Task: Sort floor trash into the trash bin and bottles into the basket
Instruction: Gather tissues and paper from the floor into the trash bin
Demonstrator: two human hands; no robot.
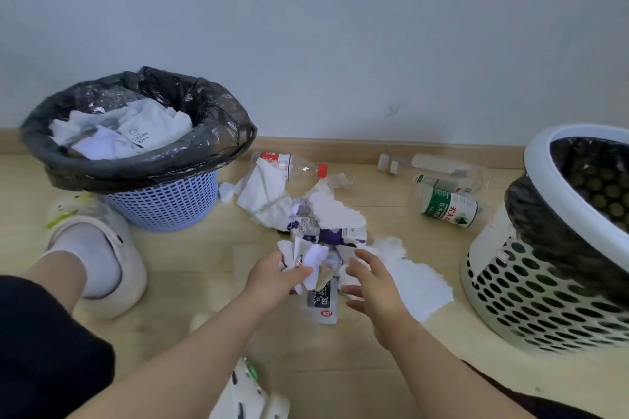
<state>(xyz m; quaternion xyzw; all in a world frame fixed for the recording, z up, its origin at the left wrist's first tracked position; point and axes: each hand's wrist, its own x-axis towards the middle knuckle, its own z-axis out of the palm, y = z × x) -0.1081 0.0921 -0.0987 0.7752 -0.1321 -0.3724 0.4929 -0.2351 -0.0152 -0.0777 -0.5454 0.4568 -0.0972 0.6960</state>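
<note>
A: Left to right. The trash bin (170, 204) is logged far left, lined in black and heaped with white paper (129, 133). Hands?

B: The left hand (275, 277) is curled round a crumpled paper wad (308, 258), near centre. A printed packet (323, 303) is seen flat beneath it. The right hand (371, 286) is held open with fingers spread and nothing gripped, just over a torn sheet (418, 282).

A: Bottles?

B: Three are recorded on the floor (204, 282). A red-capped bottle (289, 165), far centre, is partly covered by tissue (262, 190). A clear bottle (439, 165) and a green-labelled bottle (449, 207) lie further right, near the basket (531, 282). None is seen inside it.

A: Risks?

B: Scraps could be shed from the loosely bunched wad in transit. Overflow is judged likely, the bin being full. The red-capped bottle could be swept up with the tissue and mis-sorted.
</note>
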